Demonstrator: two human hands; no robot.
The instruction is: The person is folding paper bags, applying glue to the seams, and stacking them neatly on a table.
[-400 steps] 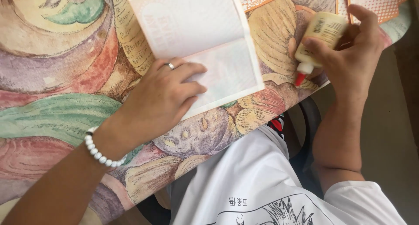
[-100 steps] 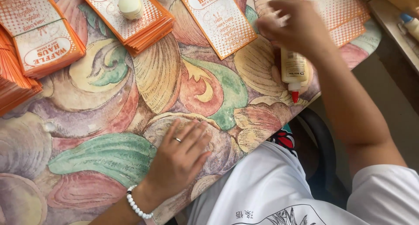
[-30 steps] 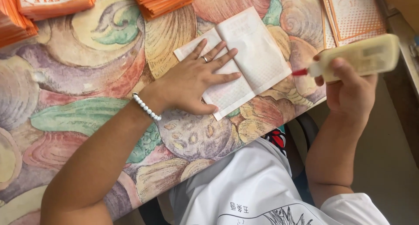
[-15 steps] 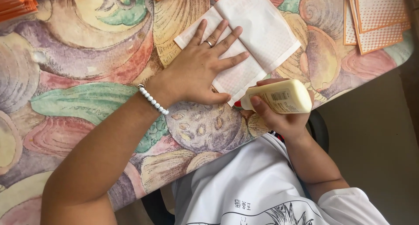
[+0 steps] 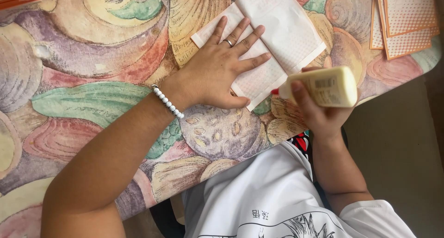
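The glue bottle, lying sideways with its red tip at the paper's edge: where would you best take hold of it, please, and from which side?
Grip the glue bottle around its broad cream body, from below on the near side, as the right hand does. It lies level, red nozzle toward the white paper sheet, so a mid-body hold probably keeps the tip steerable.

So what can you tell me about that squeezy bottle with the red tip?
The pale cream plastic squeeze bottle looks soft-sided, with a small printed label on its side and a red nozzle at one end. It lies nearly sideways, nozzle aimed left at the lower edge of the white folded paper sheet. The right hand grips it from below, thumb over its front. Whether the nozzle touches the paper is unclear.
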